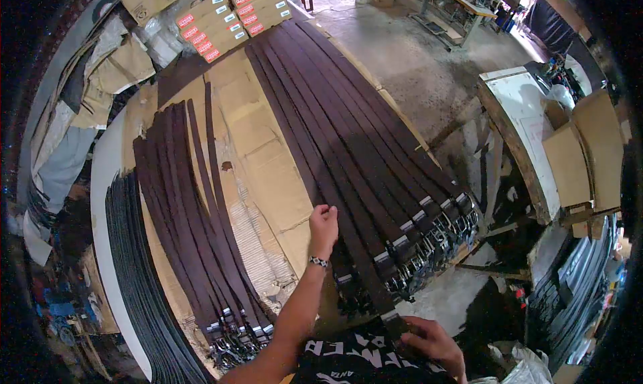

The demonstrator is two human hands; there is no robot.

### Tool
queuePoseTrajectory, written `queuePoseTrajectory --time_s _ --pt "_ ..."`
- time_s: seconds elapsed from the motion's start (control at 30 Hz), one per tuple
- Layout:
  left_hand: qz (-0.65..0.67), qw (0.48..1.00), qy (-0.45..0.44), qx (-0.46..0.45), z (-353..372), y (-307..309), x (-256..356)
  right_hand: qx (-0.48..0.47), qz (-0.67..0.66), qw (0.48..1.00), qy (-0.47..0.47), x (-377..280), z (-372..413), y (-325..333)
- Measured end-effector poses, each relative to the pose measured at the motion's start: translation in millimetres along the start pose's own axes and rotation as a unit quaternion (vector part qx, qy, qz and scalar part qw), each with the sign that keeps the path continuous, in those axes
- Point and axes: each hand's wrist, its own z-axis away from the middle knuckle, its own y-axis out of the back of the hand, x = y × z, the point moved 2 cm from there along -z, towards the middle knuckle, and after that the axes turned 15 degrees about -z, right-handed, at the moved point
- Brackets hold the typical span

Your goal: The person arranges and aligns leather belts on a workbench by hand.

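Long dark brown belts [348,129] lie side by side on a cardboard-covered table, their metal buckles [429,240] bunched at the near right end. My left hand [323,228] is closed, fingers pressed together, over the left edge of this row; what it holds, if anything, is hidden. Close to my body, my right hand [432,344] curls at the buckle end of one brown belt [365,267], which reaches past the others toward me. Its fingertips are partly hidden in shadow.
Another bundle of brown belts [177,203] and a stack of black straps [137,270] lie on the left. Labelled cardboard boxes [211,26] stand at the far end. To the right are a white-topped table [522,123] with cardboard and, farther off, a sewing table [455,6].
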Motion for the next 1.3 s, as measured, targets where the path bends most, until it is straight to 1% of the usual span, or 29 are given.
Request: queuePoseTrajectory --time_s 0.07,0.1,0.2,0.23,0.3,0.37,0.43,0.5,0.53,0.57,0.6,0.67,0.77,0.8,0.87,0.97,1.07,1.17,1.3 --pt "0.011 0.999 0.023 -0.019 -16 4 11 -0.009 0.057 0.998 0.032 5 -10 2" --pt "-0.019 0.999 -0.023 0.024 -23 5 19 -0.012 0.086 0.995 0.049 7 -15 3" --pt "-0.044 0.999 0.007 0.008 -44 9 40 -0.051 0.086 0.992 0.073 6 -29 0" --pt "-0.037 0.998 -0.035 0.03 -76 -6 6 -0.05 0.068 0.993 0.084 9 -35 1" --pt "-0.035 0.998 -0.022 0.053 -89 -3 15 -0.048 0.03 0.993 0.104 14 -49 2" --pt "-0.044 0.996 0.005 0.082 -94 4 37 -0.029 0.058 0.99 0.126 20 -61 7" --pt "-0.057 0.992 -0.04 0.103 -147 -9 -5 -0.003 0.08 0.989 0.127 24 -69 7" --pt "-0.063 0.994 -0.038 0.086 -144 3 24 0.034 0.097 0.99 0.092 18 -74 3" --pt "-0.083 0.993 -0.04 0.078 -154 5 25 0.036 0.113 0.986 0.117 23 -81 5" --pt "-0.108 0.987 -0.054 0.103 -161 4 23 0.038 0.133 0.98 0.142 31 -88 10" --pt "-0.054 0.996 -0.004 0.066 -141 12 51 0.035 0.086 0.987 0.131 35 -90 9" --pt "-0.125 0.983 -0.059 0.117 -178 7 31 0.031 -0.005 0.991 0.13 41 -97 7" --pt "-0.085 0.993 -0.022 0.073 -165 15 57 0.094 -0.03 0.979 0.179 61 -107 12" --pt "-0.085 0.993 -0.021 0.075 -168 14 55 0.115 0.064 0.97 0.204 64 -110 13" --pt "-0.087 0.993 -0.019 0.077 -171 10 49 0.154 0.25 0.923 0.247 67 -111 12" --pt "-0.087 0.993 -0.01 0.074 -166 13 57 0.186 0.296 0.904 0.245 49 -102 -6" --pt "-0.081 0.993 -0.021 0.083 -167 13 55 0.198 0.265 0.898 0.29 45 -101 -9" --pt "-0.085 0.994 -0.031 0.069 -168 13 55 0.211 0.288 0.878 0.319 43 -99 -11" --pt "-0.118 0.991 -0.06 0.035 -154 23 59 0.223 0.364 0.859 0.284 42 -93 -9"
